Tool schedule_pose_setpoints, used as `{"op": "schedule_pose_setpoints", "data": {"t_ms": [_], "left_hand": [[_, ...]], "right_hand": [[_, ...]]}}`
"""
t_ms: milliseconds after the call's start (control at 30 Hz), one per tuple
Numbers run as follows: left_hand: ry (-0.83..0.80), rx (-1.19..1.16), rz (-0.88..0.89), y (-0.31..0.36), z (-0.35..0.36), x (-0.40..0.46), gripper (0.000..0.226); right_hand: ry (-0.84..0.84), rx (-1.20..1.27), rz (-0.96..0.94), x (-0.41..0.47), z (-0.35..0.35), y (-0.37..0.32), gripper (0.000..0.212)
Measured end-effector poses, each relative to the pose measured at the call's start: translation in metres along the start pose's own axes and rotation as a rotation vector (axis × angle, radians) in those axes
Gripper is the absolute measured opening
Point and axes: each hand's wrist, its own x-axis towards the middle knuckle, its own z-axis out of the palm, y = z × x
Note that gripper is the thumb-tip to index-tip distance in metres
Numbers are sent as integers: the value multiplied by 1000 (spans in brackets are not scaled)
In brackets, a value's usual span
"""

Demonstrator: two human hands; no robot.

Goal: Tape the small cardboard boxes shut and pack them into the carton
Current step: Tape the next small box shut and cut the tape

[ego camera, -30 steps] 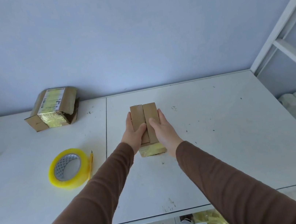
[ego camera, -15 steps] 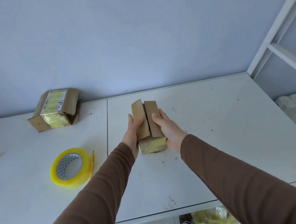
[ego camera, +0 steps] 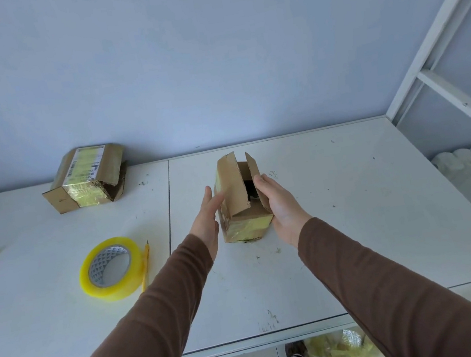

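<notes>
The small box's [ego camera: 243,207] dark inside could not be made out. Yellow scraps [ego camera: 342,352] under the worktop [ego camera: 356,221] were cut off by the frame's bottom edge.

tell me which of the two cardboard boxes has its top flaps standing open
The small box between both hands, mid-table; its flaps gape over a dark opening. The labelled box by the wall lies taped.
</notes>
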Motion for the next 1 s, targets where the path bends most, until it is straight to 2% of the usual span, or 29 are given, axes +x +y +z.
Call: {"op": "schedule_pose_setpoints", "data": {"t_ms": [67, 133, 267, 333, 367, 467, 500, 800, 900, 1000], "left_hand": [[-17, 46, 8, 1, 4, -2, 82], [-36, 84, 27, 4, 10, -2, 57], [2, 84, 26, 10, 16, -5, 69], [9, 67, 19, 13, 15, -7, 71], [5, 64, 15, 13, 14, -7, 72], [0, 54, 17, 17, 16, -12, 72], [0, 52, 19, 16, 16, -12, 71], [12, 83, 4, 14, 9, -17, 74], [14, 89, 3, 14, 4, -20, 74], [32, 123, 39, 15, -2, -26, 72]], "right_hand": [[27, -16, 8, 2, -4, 1, 80], [26, -33, -24, 2, -7, -2, 56], [46, -40, -40, 1, -11, -1, 32], [40, -62, -38, 0, -11, -2, 27], [33, -69, -44, 1, -12, -1, 28], [47, -50, -27, -2, -12, -1, 79], [52, -41, -31, -4, -11, -3, 83], [72, -65, -59, -22, -6, -10, 73], [204, -242, -212, -30, -1, -13, 64], [407, -789, -566, -39, 8, -13, 49]]}}
